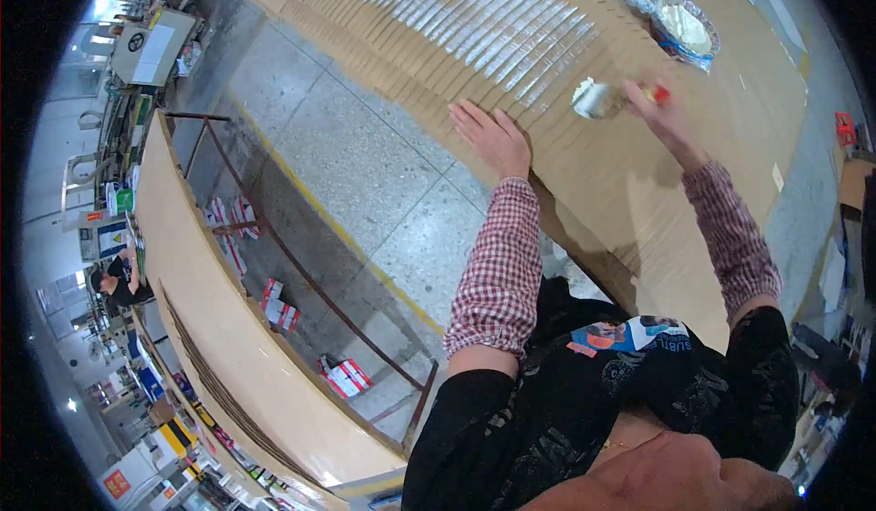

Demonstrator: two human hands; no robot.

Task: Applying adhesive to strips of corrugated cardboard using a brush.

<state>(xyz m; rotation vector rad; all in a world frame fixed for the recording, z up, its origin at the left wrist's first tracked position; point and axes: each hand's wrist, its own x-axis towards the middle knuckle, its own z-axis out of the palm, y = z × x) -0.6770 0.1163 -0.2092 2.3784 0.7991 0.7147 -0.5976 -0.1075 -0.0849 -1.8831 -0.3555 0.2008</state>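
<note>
We curl our right hand (659,114) round a brush (598,100), its head loaded with white paste, above fanned cardboard sheets (561,141). At the brush's eight o'clock, our left hand (497,141) lies palm down on their edges, fingers slightly spread, grasping nothing. Glossy strips (474,27) run toward ten o'clock; a plastic-lined bowl of paste (686,29) sits near two o'clock.

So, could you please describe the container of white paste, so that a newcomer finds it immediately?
Start at the broad brown cardboard. On it, beyond the brush and further right, stands a rounded container. Unlike the brush, it is untouched, surrounded by crumpled plastic, and shows blue along its edge.
</note>
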